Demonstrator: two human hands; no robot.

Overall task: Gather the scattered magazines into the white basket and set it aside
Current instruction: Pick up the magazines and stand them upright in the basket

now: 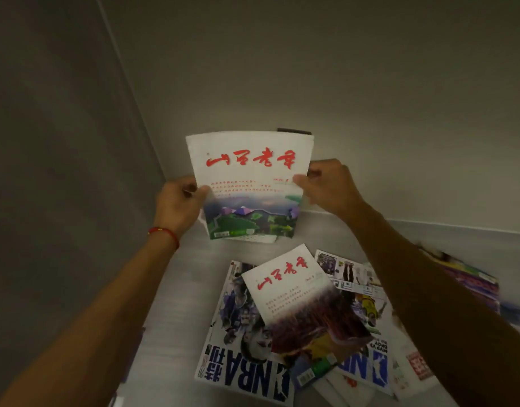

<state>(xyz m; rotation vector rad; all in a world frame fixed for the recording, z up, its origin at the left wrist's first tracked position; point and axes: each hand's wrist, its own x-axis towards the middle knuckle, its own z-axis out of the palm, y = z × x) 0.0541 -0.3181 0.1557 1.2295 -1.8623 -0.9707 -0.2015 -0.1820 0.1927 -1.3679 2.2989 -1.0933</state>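
Note:
I hold up a white magazine (pixel 250 183) with red brush lettering and a mountain picture, upright in front of the wall corner. My left hand (pixel 178 202) grips its left edge and my right hand (pixel 326 185) pinches its right edge. Further pages show just under its lower edge. Below it, several magazines lie scattered and overlapping on the grey surface: a second white magazine (pixel 299 301) with red lettering on top, a basketball magazine (pixel 241 348) beneath it, and more magazines (pixel 361 292) to the right. No white basket is in view.
Grey walls meet in a corner behind the held magazine. A small dark fitting (pixel 294 131) sits on the wall above it. Blurred colourful magazines (pixel 470 280) lie at the far right past my right forearm. The grey surface (pixel 176 289) runs along the left wall.

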